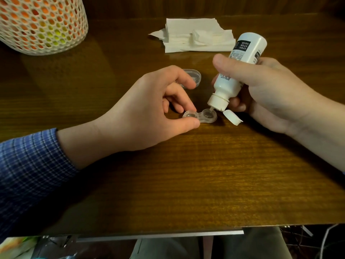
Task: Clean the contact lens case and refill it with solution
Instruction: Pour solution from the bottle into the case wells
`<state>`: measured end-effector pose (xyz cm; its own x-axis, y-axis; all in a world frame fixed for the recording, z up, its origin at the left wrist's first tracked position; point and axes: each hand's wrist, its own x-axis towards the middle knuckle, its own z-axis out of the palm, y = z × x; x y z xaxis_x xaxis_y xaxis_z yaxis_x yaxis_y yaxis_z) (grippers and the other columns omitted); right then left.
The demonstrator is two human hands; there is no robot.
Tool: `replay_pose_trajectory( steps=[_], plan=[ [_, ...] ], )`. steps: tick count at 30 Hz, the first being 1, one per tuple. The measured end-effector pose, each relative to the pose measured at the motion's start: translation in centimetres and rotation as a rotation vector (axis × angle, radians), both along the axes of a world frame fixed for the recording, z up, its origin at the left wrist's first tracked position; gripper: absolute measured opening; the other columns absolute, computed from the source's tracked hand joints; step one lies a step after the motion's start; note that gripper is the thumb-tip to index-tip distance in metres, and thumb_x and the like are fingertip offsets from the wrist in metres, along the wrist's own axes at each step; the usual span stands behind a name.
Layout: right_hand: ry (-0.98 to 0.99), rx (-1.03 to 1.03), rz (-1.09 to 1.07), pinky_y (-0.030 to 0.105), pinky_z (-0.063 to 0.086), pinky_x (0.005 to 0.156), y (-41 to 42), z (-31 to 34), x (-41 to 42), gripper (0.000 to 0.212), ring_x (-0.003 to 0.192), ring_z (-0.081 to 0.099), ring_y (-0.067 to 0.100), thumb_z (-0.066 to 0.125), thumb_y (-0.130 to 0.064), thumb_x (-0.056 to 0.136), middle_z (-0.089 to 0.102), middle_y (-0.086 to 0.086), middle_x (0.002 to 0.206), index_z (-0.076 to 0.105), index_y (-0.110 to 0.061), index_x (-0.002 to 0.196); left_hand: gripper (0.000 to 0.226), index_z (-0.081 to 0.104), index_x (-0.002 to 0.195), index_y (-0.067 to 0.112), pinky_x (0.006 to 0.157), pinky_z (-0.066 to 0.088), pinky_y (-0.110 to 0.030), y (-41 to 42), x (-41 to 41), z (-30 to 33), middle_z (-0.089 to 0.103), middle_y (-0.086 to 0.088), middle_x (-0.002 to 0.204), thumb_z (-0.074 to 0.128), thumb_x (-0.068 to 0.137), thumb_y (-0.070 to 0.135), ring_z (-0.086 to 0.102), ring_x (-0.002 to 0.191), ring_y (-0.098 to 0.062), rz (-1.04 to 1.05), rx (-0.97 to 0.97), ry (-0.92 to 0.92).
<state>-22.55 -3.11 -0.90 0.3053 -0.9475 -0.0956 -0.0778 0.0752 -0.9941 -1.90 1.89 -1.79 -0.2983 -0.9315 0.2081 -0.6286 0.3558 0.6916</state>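
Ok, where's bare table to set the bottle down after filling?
Bare wood runs from the hands to the table's near edge, and between the mesh basket and the tissues. It is crowded around the lens case, the clear lid and the bottle.

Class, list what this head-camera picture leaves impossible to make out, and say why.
- Liquid level in the lens case: clear plastic, too small.
- Bottle label text: too small, partly covered by the right hand.
- Clear lid: mostly behind the left hand.
- Basket: cut off by the frame.

Dim warm light; soft glare on table (pixel 115 53); dark corners; wide-angle bending at edges; slight softness.
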Motion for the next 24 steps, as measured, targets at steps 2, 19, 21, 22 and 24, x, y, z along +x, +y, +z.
replay_pose_trajectory(
  steps=[2,19,21,22,24],
  plan=[
    [0.003,-0.001,0.0,0.018,0.039,0.044,0.04,0.0,0.0,0.029,0.053,0.053,0.005,0.076,-0.045,0.086,0.068,-0.003,0.077,0.063,-0.021,0.097,0.059,0.059,0.128,0.017,0.069,0.054,-0.017,-0.01,0.0,0.01,0.077,0.013,0.094,0.085,0.078,0.033,0.071,0.089,-0.003,-0.004,0.001,-0.002],
    [0.019,-0.002,0.019,0.018,0.038,0.045,-0.06,0.1,-0.17,0.03,0.055,0.052,0.006,0.074,-0.047,0.086,0.067,-0.003,0.078,0.064,-0.021,0.095,0.059,0.059,0.128,0.019,0.069,0.055,-0.019,0.0,-0.05,0.01,0.076,0.015,0.094,0.085,0.077,0.035,0.071,0.089,-0.003,-0.002,0.001,-0.006],
    [0.014,0.004,0.015,0.018,0.039,0.045,-0.12,0.08,-0.22,0.033,0.054,0.052,0.006,0.074,-0.049,0.084,0.067,-0.003,0.077,0.065,-0.02,0.096,0.06,0.059,0.129,0.02,0.069,0.055,-0.019,0.02,-0.03,0.03,0.076,0.015,0.094,0.084,0.077,0.036,0.071,0.09,-0.004,-0.004,0.001,-0.008],
    [0.01,0.008,0.012,0.018,0.039,0.044,-0.14,0.09,-0.2,0.034,0.054,0.052,0.006,0.075,-0.049,0.082,0.068,-0.003,0.077,0.065,-0.02,0.096,0.06,0.059,0.129,0.02,0.07,0.055,-0.02,0.03,-0.03,0.04,0.076,0.015,0.094,0.084,0.077,0.036,0.071,0.091,-0.004,-0.006,0.0,-0.01],
    [-0.003,0.018,0.008,0.017,0.039,0.043,-0.2,0.07,-0.13,0.037,0.052,0.051,0.006,0.077,-0.051,0.081,0.068,-0.002,0.077,0.065,-0.019,0.095,0.06,0.058,0.129,0.019,0.07,0.055,-0.021,0.04,-0.04,0.06,0.076,0.014,0.095,0.083,0.077,0.036,0.071,0.091,-0.004,-0.01,0.0,-0.012]
  ],
)
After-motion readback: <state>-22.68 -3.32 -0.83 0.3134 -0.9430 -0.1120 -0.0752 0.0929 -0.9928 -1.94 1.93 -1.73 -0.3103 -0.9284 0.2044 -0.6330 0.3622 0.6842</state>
